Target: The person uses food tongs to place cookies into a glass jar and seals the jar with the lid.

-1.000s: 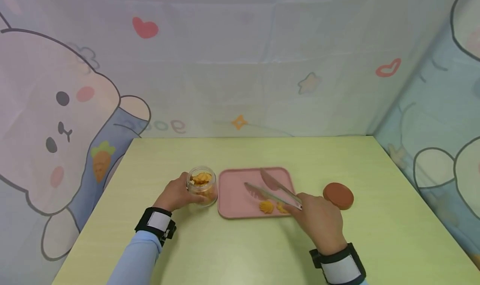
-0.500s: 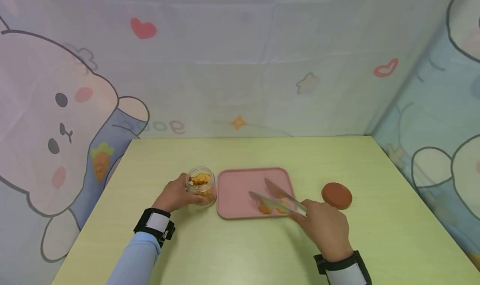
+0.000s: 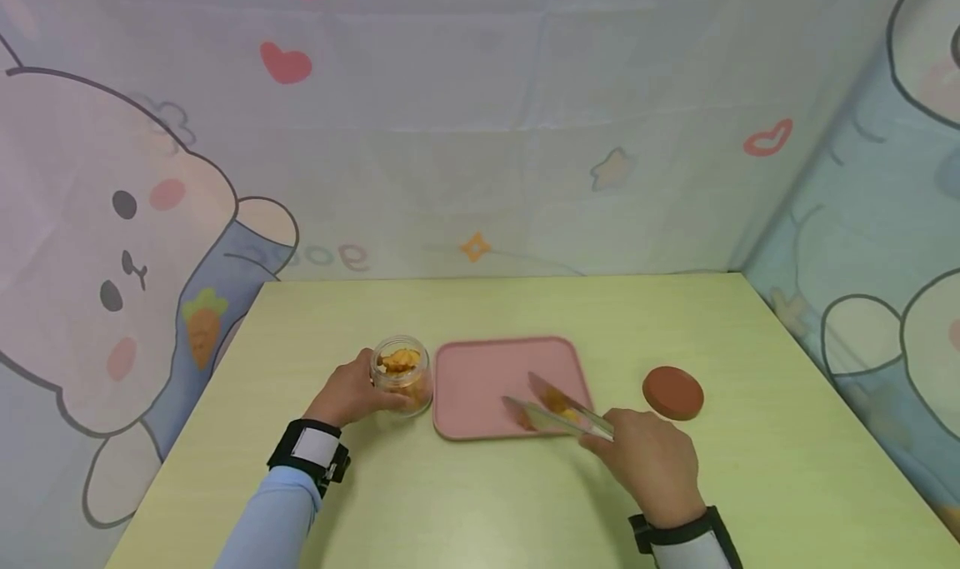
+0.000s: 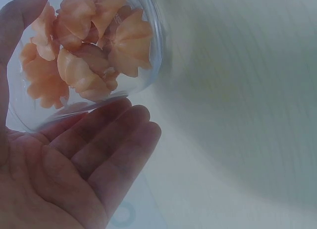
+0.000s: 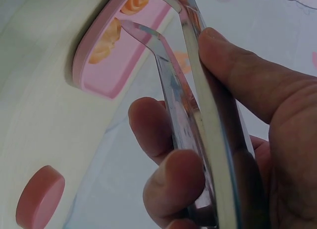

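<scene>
My left hand [image 3: 352,392] holds an open glass jar [image 3: 422,394] at the left of the tray, thumb on the near side. Inside the jar are several fluted yellow-orange snack pieces [image 4: 79,73]. In my right hand [image 3: 648,461] is a pair of metal tongs [image 5: 215,120], gripped between thumb and fingers. The tongs' arms stand apart over the front right of a pink tray [image 3: 476,386]. Two snack pieces lie there; in the right wrist view one snack piece [image 5: 105,45] is right at a tong tip, and the other snack piece [image 5: 134,3] sits beyond it.
A round reddish-brown lid [image 3: 672,392] lies on the pale yellow table [image 3: 465,502], right of the tray and just beyond my right hand. Behind the table hangs a printed cloth backdrop [image 3: 465,136], which also runs along the right side.
My right hand has moved slightly right and toward me, bringing the tongs' tips down over the snack pieces. The gap between the tips has narrowed. My left hand and the jar have stayed put.
</scene>
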A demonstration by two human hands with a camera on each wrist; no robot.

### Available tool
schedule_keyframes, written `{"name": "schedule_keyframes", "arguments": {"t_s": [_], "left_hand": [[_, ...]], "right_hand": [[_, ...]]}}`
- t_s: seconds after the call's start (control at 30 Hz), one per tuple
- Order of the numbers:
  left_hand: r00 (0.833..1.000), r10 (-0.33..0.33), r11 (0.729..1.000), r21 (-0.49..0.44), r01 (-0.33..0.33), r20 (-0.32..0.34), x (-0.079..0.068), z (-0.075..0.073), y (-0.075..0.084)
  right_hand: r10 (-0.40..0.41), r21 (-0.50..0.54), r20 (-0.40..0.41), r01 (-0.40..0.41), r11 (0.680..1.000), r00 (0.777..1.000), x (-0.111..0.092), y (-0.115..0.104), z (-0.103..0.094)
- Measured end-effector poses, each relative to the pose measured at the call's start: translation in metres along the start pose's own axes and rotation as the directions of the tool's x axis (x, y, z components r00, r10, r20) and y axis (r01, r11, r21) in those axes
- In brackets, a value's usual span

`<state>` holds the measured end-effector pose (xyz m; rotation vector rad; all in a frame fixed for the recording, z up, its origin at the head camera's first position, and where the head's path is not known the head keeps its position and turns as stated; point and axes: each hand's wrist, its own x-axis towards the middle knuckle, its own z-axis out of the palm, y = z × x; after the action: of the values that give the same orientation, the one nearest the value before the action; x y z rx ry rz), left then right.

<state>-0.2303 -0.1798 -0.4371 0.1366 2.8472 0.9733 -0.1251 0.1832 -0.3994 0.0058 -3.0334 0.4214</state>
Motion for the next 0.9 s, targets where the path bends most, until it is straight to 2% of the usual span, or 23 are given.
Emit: {"name": "schedule_keyframes", "arguments": {"t_s": [0.43,0.67,0.9], "left_hand": [[1.000,0.002,1.000,-0.005,-0.002,-0.003,0.002,0.002,-0.002],[1.000,-0.001,1.000,-0.007,0.001,-0.001,0.004,0.003,-0.004],[1.000,0.002,1.000,-0.003,-0.002,-0.002,0.004,0.003,-0.005]], "right_hand": [[-0.030,-0.038,-0.031,0.029,0.999,0.999,0.005,-0.001,0.010],[-0.040,-0.029,-0.062,0.038,0.999,0.997,0.012,-0.001,0.020],[-0.017,-0.004,-0.069,0.017,1.000,0.997,0.018,-0.002,0.029]]}}
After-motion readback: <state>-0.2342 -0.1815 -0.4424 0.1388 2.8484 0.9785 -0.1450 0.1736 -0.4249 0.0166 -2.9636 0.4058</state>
